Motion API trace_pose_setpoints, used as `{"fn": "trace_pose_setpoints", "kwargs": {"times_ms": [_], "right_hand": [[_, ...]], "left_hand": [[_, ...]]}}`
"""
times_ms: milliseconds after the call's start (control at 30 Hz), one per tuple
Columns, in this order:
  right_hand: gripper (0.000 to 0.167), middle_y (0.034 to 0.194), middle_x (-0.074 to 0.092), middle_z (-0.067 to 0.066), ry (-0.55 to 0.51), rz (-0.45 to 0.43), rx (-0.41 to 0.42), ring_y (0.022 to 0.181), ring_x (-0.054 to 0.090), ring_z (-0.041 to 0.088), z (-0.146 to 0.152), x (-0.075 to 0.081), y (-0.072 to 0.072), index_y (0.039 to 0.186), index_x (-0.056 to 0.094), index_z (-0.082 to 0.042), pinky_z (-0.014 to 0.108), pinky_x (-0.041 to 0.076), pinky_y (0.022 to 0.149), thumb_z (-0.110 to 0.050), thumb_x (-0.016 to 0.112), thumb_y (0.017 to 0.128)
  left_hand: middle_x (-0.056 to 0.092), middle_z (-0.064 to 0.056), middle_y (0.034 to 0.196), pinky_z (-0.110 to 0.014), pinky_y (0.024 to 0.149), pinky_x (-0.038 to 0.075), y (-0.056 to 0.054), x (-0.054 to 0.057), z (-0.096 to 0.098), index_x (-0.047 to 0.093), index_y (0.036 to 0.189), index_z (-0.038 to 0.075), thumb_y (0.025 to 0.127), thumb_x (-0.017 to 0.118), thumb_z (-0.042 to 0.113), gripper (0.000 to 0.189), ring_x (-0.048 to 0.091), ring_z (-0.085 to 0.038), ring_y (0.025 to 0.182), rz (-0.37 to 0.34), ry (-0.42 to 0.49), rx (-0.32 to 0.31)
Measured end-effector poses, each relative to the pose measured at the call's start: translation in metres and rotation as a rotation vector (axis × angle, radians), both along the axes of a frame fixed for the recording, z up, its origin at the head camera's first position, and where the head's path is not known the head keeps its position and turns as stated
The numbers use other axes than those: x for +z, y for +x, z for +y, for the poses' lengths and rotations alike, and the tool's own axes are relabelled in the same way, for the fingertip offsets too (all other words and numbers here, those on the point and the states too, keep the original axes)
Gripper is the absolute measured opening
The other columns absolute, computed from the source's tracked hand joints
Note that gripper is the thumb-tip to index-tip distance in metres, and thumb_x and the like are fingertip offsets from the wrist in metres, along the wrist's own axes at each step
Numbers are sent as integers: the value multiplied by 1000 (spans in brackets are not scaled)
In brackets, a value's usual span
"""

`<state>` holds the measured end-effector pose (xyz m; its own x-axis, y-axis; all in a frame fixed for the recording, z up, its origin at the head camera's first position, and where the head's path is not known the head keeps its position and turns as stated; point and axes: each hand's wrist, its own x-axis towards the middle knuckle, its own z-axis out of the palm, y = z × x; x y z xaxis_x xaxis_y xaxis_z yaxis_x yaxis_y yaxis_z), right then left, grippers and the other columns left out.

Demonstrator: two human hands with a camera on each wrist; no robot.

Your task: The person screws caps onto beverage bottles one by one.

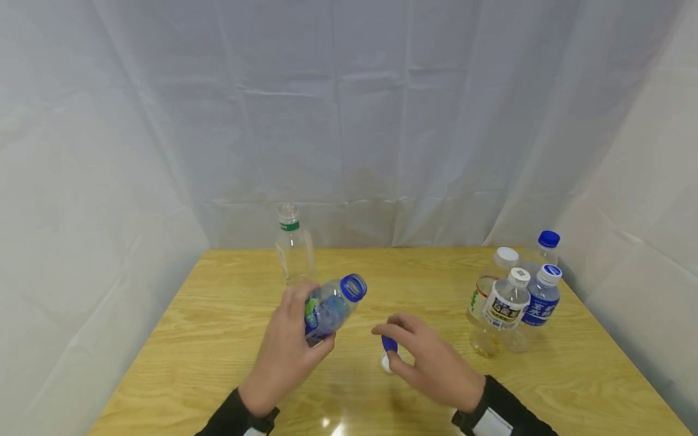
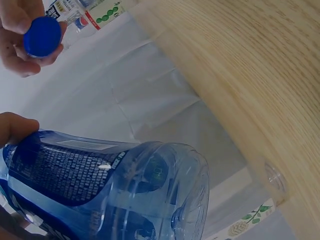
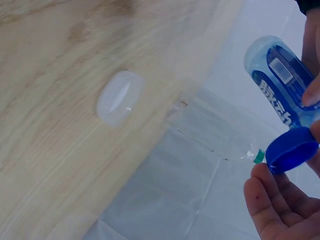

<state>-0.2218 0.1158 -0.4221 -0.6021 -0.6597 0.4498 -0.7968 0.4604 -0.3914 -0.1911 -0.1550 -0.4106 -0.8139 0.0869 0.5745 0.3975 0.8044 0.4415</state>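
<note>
My left hand (image 1: 286,348) grips a clear plastic bottle with a blue label (image 1: 329,309), tilted so that its open blue-ringed mouth leans to the right. In the left wrist view the base of this bottle (image 2: 165,185) fills the lower part. Just to its right, my right hand (image 1: 433,363) pinches a blue bottle cap (image 1: 389,343) between thumb and fingers, apart from the bottle. The right wrist view shows the hollow underside of the blue cap (image 3: 294,156). Below the right fingers a white cap (image 1: 385,363) lies on the table.
An uncapped clear bottle with a green neck band (image 1: 295,254) stands behind the left hand. At the right of the wooden table (image 1: 218,327) several capped bottles stand close together, among them one with a blue label (image 1: 540,306). Pale sheeting (image 1: 349,139) hangs around the table.
</note>
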Motion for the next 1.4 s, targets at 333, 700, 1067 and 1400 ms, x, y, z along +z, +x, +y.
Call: {"fn": "trace_pose_setpoints", "kwargs": {"times_ms": [333,700,1067,1400], "right_hand": [[37,116,56,-1,-182,119,-78,97,59,6,7,22,4,112,55,-10,22,56,82,-6,77,84],[23,120,62,7,-321,175,-81,105,64,20,10,29,7,100,56,-9,14,50,95,-29,67,98],[38,129,61,7,-339,237,9,112,64,19,5,28,6,132,61,-5,19,49,100,-29,60,103],[43,131,60,4,-270,192,24,111,64,17,7,25,8,139,59,-14,21,53,94,-20,69,98]], "left_hand": [[52,-4,127,-40,82,53,6,-7,9,42,143,21,65,89,21,91,60,-22,97,-22,-59,-35],[53,-3,125,-37,80,53,12,-12,19,44,143,19,63,92,24,93,59,-19,97,-35,-116,-71],[52,-3,127,-40,85,54,14,-14,24,46,143,19,63,93,24,93,59,-18,102,-26,-125,-116],[53,1,121,-36,80,55,14,-10,25,52,140,24,64,95,26,88,61,-16,99,-97,-121,-120]]}}
